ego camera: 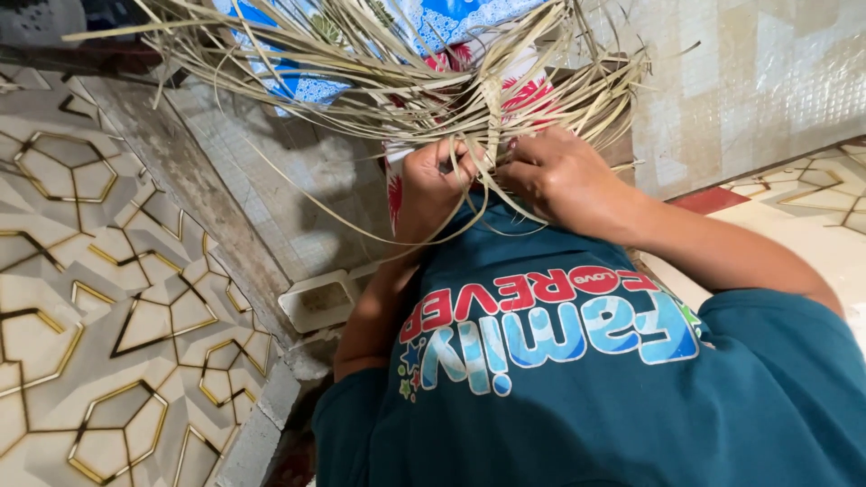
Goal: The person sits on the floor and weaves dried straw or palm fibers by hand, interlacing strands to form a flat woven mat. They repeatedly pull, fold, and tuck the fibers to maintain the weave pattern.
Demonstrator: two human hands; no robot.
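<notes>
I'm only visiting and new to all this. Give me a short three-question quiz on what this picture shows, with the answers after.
1. True or false: both hands grip the pale strips.
2. The floor tiles at the left have a pattern of: A) plain white, B) gold-lined hexagons, C) red checks.
3. What colour is the shirt below the hands?

Key:
1. True. The left hand and the right hand both close on strips where the strips bunch together.
2. B.
3. Teal, with coloured print on it.
</notes>
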